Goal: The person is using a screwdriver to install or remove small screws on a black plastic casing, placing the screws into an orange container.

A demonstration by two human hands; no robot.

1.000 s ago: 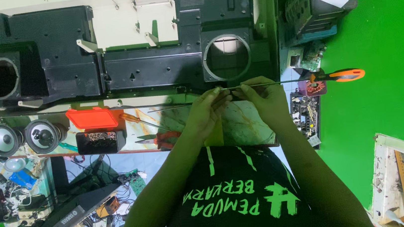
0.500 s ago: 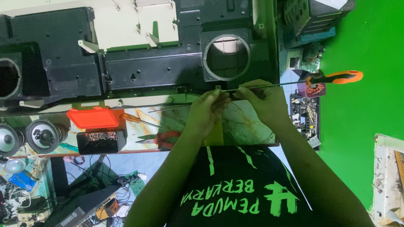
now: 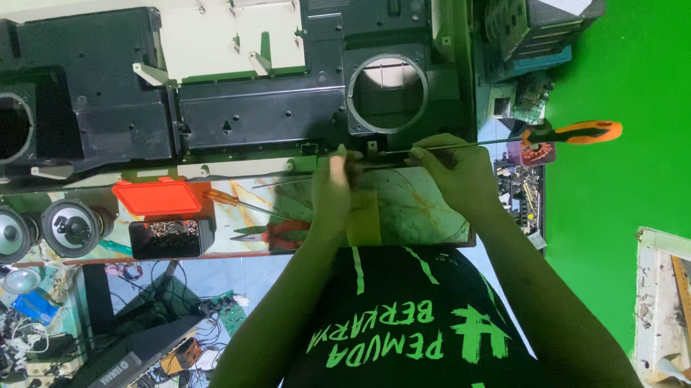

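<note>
1. Head view, seen inverted: the person's torso in a black shirt with green lettering fills the lower middle, both forearms reaching up toward the bench.
2. A long black plastic housing (image 3: 206, 89) lies across the top of the bench, with a round opening near each end; the nearer opening (image 3: 386, 94) sits just above the hands.
3. Left hand (image 3: 335, 188) rests at the lower edge of the housing, fingers curled together around the tip end of a thin metal shaft. What exactly is pinched under the fingertips cannot be made out.
4. Right hand (image 3: 456, 169) lies just beside it, fingers folded over the same shaft farther along.
5. The shaft belongs to a long screwdriver (image 3: 519, 140). It lies level along the housing's lower edge, running out past the right hand; its orange and black handle (image 3: 579, 133) hangs over the green floor, well apart from both hands.
6. Under the hands: a bench top with a marbled green mat (image 3: 416, 212).
7. Beside the left hand lie red-handled pliers (image 3: 277, 234) and a second screwdriver with an orange handle (image 3: 231, 199), neither touched.
8. Farther along: an orange lid (image 3: 156, 197) above a dark tray of small screws (image 3: 163, 237), then two loose round speakers (image 3: 37, 231) side by side.
9. Circuit boards and cables clutter the bench edges and floor.
</note>
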